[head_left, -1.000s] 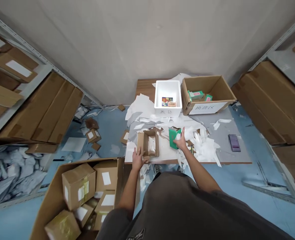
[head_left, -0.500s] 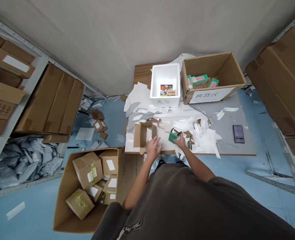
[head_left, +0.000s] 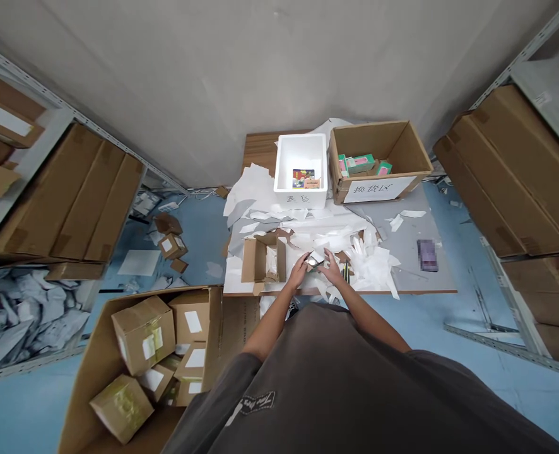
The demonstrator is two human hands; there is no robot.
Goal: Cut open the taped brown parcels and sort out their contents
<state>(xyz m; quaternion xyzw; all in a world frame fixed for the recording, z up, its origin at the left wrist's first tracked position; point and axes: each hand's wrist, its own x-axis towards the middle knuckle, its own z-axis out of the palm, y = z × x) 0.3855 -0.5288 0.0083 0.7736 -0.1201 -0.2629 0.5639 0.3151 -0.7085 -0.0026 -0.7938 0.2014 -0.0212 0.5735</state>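
Near the table's front edge, my left hand (head_left: 298, 271) and my right hand (head_left: 331, 271) hold a small green box (head_left: 315, 258) between them, one at each side. Its end faces up with pale flaps showing; most of its green sides are hidden from here. Left of my hands stands an open brown cardboard box (head_left: 252, 260), with a white item (head_left: 271, 261) inside that I cannot make out. Crumpled white paper (head_left: 371, 261) lies just right of my right hand, and dark pen-like sticks (head_left: 346, 272) are beside my wrist.
At the back of the table (head_left: 416, 221) are a white foam box (head_left: 301, 198) with small colourful packs and a labelled carton (head_left: 378, 189) with green boxes. A blurred purple object (head_left: 428, 255) lies right. A large carton (head_left: 90, 334) of parcels stands at lower left; shelves flank both sides.
My left hand has left the open cardboard box and come across to the green box. The green box has been tipped so its flapped end faces up, and both hands hold it.
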